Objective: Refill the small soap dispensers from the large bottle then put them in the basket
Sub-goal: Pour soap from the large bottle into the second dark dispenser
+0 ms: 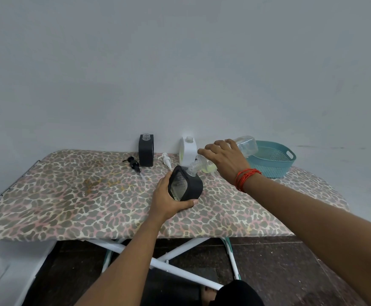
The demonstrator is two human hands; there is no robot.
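In left hand (168, 200): black dispenser (185, 184), uncapped, tilted.

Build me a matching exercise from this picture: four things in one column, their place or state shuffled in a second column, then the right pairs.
Things:
1. held black dispenser
2. white dispenser
3. black pump
4. basket

Place or state:
A. teal, farthest to the right
B. upright at the back, neck open
C. lying flat on the leopard-print cover
D. tilted in the left hand, neck at the mouth of the large bottle

Pairs: 1-D, 2-B, 3-C, 4-A
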